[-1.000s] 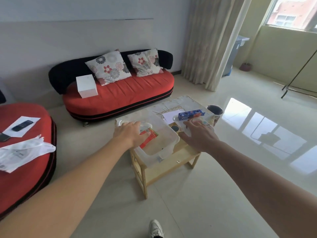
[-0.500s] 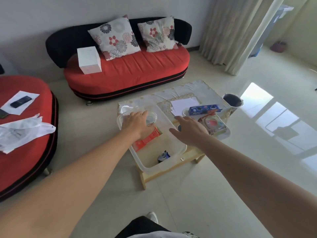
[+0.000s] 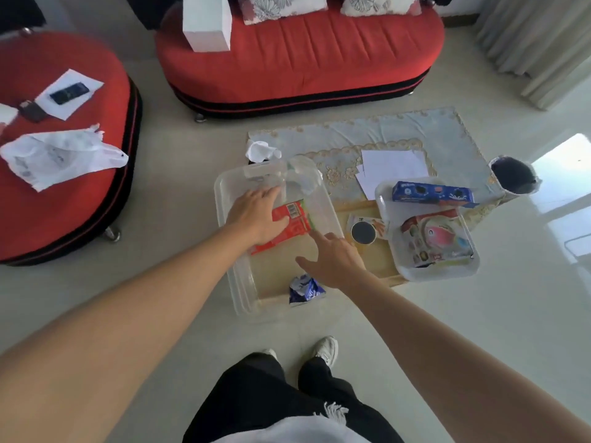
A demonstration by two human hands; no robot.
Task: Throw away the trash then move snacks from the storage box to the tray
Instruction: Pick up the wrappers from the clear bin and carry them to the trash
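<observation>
A clear storage box (image 3: 231, 270) stands on the low table. Inside it lies a red snack packet (image 3: 295, 219), and my left hand (image 3: 256, 215) rests on it with the thumb across its top. My right hand (image 3: 332, 263) hovers over the box with fingers apart, the index tip near the packet's right edge. A crumpled blue wrapper (image 3: 305, 289) lies at the box's near end, and crumpled clear plastic (image 3: 302, 174) at its far end. To the right, the white tray (image 3: 383, 199) holds a blue biscuit box (image 3: 431, 193) and a colourful snack bag (image 3: 438, 241).
A bin with a dark liner (image 3: 511, 177) stands off the table's right end. A crumpled white tissue (image 3: 260, 150) and white papers (image 3: 393, 167) lie on the tablecloth; a black round lid (image 3: 363, 233) sits between box and tray. A red sofa (image 3: 303, 65) lies beyond.
My view has tilted down over the table. My right hand moved left from the tray to above the storage box. My left hand stayed on the red packet.
</observation>
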